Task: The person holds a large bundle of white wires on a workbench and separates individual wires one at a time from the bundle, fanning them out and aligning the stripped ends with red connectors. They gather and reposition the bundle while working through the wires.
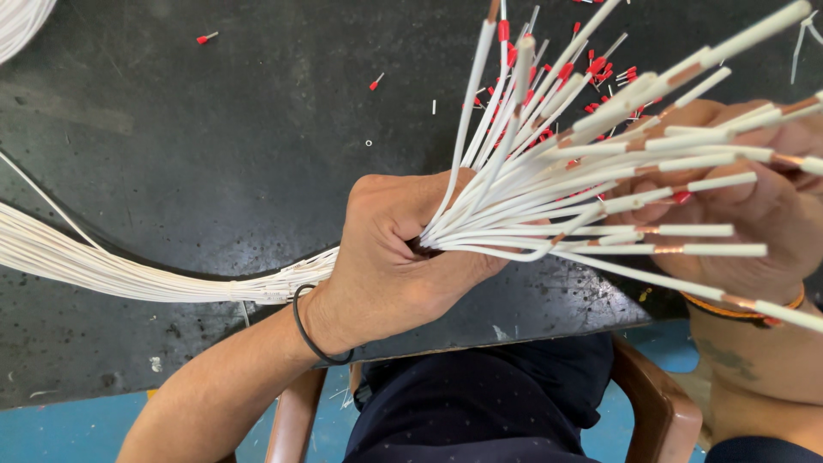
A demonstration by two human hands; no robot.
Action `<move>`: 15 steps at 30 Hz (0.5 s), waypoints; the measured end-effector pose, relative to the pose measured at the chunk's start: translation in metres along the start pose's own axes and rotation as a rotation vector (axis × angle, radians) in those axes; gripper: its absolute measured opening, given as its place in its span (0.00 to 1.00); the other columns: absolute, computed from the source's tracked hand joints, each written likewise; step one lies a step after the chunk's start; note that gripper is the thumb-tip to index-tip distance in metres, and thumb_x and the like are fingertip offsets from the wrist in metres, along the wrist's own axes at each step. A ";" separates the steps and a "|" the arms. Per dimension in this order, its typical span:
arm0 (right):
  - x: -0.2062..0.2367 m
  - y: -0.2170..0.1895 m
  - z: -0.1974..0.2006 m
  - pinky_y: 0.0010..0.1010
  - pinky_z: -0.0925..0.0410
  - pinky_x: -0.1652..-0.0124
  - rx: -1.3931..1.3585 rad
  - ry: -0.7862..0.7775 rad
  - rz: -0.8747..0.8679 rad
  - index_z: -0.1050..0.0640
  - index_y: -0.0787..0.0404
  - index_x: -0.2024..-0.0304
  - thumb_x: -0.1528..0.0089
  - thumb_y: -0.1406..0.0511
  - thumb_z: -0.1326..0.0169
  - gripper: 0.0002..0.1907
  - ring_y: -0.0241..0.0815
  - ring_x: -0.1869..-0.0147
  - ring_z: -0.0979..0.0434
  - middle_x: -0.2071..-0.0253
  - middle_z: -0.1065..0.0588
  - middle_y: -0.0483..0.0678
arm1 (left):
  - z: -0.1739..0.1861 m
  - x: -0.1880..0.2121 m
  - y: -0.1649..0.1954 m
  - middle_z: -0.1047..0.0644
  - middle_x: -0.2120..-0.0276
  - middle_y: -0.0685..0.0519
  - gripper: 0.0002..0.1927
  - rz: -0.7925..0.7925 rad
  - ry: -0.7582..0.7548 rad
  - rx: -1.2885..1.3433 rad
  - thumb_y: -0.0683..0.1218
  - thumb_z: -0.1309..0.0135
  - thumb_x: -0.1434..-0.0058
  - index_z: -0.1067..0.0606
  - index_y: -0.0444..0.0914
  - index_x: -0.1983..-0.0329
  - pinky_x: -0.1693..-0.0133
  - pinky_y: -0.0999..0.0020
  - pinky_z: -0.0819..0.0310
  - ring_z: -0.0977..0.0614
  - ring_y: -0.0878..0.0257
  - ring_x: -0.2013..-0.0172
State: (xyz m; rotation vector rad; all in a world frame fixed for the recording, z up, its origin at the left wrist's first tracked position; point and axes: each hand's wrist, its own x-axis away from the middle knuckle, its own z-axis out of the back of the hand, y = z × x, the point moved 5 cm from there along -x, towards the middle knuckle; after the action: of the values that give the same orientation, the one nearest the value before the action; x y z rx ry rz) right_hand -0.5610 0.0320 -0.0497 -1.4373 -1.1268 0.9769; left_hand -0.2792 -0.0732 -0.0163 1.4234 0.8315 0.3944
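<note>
Left hand [399,257] clenched around a bundle of white wires [549,197], their stripped ends fanning rightward. Right hand [754,214] lies behind the fan, fingers pinching one red-tipped end. Red ferrules [600,69] lie on the dark surface [214,154] beyond.

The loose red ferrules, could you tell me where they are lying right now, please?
In the head view, most red ferrules lie scattered on the dark table at upper right, behind the fanned white wires; two strays lie further left.
</note>
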 end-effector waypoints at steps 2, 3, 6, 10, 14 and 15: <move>0.002 -0.003 0.000 0.52 0.32 0.50 0.060 0.006 0.045 0.31 0.76 0.50 0.25 0.63 0.53 0.17 0.56 0.53 0.26 0.54 0.27 0.66 | 0.000 0.000 -0.001 0.14 0.62 0.55 0.09 0.018 -0.004 -0.008 0.38 0.38 0.31 0.20 0.36 0.48 0.62 0.81 0.18 0.13 0.75 0.64; 0.003 -0.006 0.000 0.52 0.32 0.50 0.088 0.006 0.066 0.30 0.76 0.50 0.25 0.63 0.53 0.17 0.56 0.54 0.26 0.55 0.27 0.66 | 0.001 0.001 -0.001 0.14 0.62 0.55 0.09 0.027 -0.005 -0.006 0.38 0.39 0.31 0.20 0.36 0.48 0.62 0.81 0.19 0.14 0.75 0.65; 0.006 -0.010 -0.003 0.50 0.31 0.50 0.146 -0.001 0.117 0.30 0.76 0.50 0.25 0.63 0.53 0.17 0.54 0.54 0.26 0.55 0.26 0.65 | 0.001 0.002 -0.002 0.14 0.63 0.55 0.10 0.048 -0.002 0.015 0.38 0.39 0.31 0.20 0.36 0.48 0.63 0.81 0.20 0.15 0.76 0.66; 0.005 -0.013 -0.010 0.47 0.31 0.50 0.229 -0.020 0.172 0.30 0.76 0.50 0.25 0.63 0.52 0.17 0.52 0.55 0.26 0.55 0.26 0.63 | 0.000 0.003 -0.003 0.15 0.63 0.55 0.10 0.056 0.002 0.064 0.38 0.39 0.30 0.21 0.35 0.46 0.64 0.82 0.21 0.17 0.78 0.66; 0.001 -0.015 -0.015 0.45 0.31 0.50 0.302 -0.031 0.219 0.29 0.76 0.50 0.26 0.63 0.52 0.17 0.50 0.55 0.25 0.56 0.25 0.62 | 0.000 0.002 -0.004 0.15 0.61 0.55 0.10 0.059 0.005 0.099 0.38 0.39 0.28 0.21 0.35 0.45 0.63 0.82 0.21 0.17 0.77 0.65; 0.001 -0.016 -0.017 0.44 0.31 0.50 0.316 -0.036 0.229 0.29 0.76 0.50 0.26 0.63 0.52 0.17 0.49 0.55 0.25 0.56 0.25 0.61 | 0.000 0.002 -0.004 0.15 0.61 0.55 0.09 0.057 0.005 0.096 0.38 0.39 0.28 0.21 0.35 0.45 0.63 0.82 0.21 0.17 0.77 0.64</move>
State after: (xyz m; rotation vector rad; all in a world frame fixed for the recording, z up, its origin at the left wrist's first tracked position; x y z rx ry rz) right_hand -0.5472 0.0295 -0.0314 -1.3109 -0.8003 1.2847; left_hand -0.2784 -0.0726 -0.0206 1.5384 0.8246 0.4057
